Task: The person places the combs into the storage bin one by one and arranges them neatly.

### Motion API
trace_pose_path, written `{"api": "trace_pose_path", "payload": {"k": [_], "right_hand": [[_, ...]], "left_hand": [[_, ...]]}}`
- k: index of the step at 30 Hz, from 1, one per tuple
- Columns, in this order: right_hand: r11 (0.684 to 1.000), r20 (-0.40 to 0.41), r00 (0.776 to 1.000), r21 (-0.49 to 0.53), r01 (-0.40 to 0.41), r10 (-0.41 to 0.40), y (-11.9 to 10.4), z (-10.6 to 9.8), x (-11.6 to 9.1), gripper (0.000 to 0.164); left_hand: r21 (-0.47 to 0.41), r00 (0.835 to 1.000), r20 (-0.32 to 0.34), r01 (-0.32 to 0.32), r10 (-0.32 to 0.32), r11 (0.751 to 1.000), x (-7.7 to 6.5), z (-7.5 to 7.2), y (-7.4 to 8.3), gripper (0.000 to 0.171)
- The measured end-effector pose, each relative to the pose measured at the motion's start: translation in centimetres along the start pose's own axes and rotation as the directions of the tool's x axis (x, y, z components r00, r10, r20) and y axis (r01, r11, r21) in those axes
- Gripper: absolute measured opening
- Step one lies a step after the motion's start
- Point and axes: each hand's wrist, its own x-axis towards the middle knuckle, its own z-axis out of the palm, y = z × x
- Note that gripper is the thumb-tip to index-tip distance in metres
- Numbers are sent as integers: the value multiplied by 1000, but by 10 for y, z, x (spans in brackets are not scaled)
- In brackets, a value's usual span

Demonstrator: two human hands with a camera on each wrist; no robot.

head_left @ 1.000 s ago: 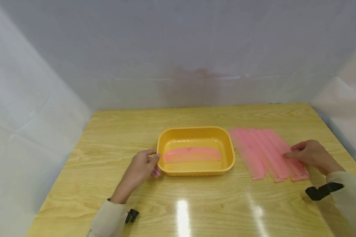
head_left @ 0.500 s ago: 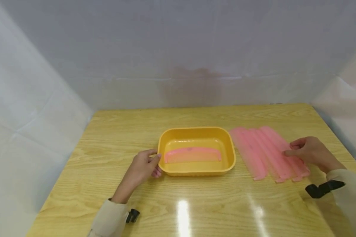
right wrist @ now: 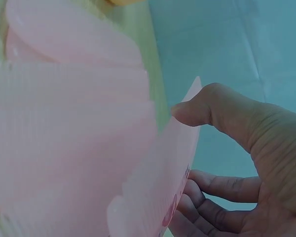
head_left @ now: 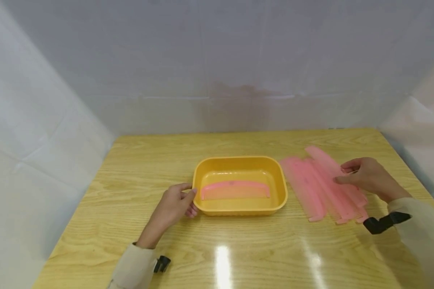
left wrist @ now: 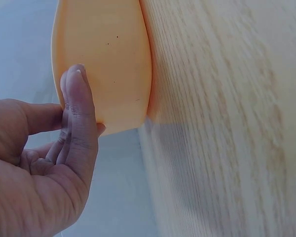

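The right hand (head_left: 367, 176) pinches a tilted comb (head_left: 326, 161) over a pile of overlapping combs (head_left: 305, 188) beside the yellow tub (head_left: 238, 212), which the left hand (head_left: 173, 202) grips at one end; snagging could drag the pile askew.

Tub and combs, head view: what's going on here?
A person's left hand grips the rim of the tub, where one comb lies. The right hand pinches another comb, tilted over the loose pile beside the tub. Whether it's fully clear of the pile, I can't tell.
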Motion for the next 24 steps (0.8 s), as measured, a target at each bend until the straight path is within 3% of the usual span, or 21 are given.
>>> {"api": "trace_pose_path", "payload": {"k": [24], "right_hand": [[985, -2, 988, -67, 156, -157, -73, 14, 28, 67]], "left_hand": [[-1, 1000, -6, 0, 0, 1000, 0, 1, 1, 41]]}}
